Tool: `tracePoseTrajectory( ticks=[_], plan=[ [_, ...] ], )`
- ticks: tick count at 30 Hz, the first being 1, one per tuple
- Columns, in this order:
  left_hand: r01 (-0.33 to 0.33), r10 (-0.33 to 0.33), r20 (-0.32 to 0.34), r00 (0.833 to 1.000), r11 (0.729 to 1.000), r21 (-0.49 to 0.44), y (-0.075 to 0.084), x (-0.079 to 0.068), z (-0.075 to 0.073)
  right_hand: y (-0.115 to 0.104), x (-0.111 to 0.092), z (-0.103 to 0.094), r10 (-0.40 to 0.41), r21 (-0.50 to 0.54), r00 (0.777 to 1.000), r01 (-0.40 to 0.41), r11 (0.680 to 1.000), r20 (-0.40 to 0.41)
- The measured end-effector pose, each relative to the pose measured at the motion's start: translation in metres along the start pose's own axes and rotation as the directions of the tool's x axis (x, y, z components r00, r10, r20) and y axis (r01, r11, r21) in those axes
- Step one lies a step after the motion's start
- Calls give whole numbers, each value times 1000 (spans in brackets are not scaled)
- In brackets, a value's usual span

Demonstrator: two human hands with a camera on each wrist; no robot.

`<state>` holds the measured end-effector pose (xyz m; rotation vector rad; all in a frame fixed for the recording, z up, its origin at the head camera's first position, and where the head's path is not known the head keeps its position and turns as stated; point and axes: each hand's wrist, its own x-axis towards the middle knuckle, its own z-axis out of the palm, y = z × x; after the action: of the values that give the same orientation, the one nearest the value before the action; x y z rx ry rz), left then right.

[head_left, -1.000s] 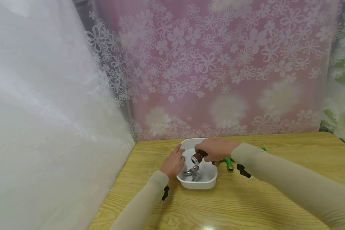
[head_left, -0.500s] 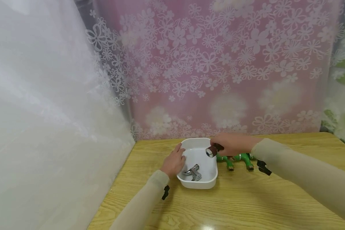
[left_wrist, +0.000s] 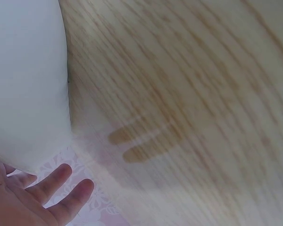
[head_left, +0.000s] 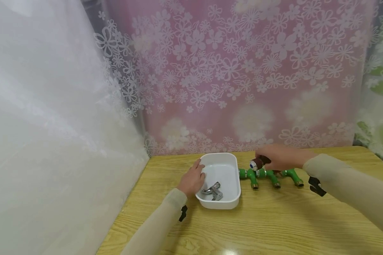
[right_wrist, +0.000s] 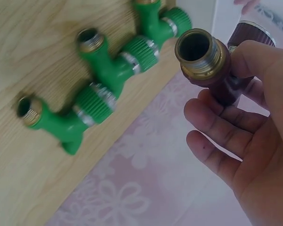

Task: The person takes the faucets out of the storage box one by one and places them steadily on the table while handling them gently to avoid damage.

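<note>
My right hand grips a maroon tap above the table's back part. In the right wrist view the maroon tap has a brass threaded end and a ribbed, silver-edged knob; thumb and fingers hold its body. Below and beside it lie three green taps in a row, with brass threaded outlets. My left hand rests at the left rim of a white basin; straight, spread fingers show beside its wall in the left wrist view. Shiny silver metal fittings lie in the basin's near part.
All of this stands on a wood-grain table. The green taps line up right beside the basin. A pink flowered curtain hangs behind the table's back edge, and a white sheet hangs along the left.
My right hand has moved right with the maroon tap, from over the basin to over the green taps, which now show more fully. The left hand stays at the basin's rim.
</note>
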<state>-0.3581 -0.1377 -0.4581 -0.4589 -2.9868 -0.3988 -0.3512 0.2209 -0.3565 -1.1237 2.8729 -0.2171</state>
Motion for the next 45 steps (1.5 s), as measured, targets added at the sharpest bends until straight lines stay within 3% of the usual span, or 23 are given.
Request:
tracePoseTrajectory(
  ticks=[11,32,45],
  plan=[
    [11,-11,12,1000,1000,-10,1,0,0,35,-30,7,83,49,996,-84,995,28],
    [28,-28,23,999,1000,-7,2,0,0,95,-68,29,175,126,983,-181,975,58],
    [42,-40,27,999,998,-43,3,-1,1,121,-82,48,195,74,980,-198,977,36]
  ],
)
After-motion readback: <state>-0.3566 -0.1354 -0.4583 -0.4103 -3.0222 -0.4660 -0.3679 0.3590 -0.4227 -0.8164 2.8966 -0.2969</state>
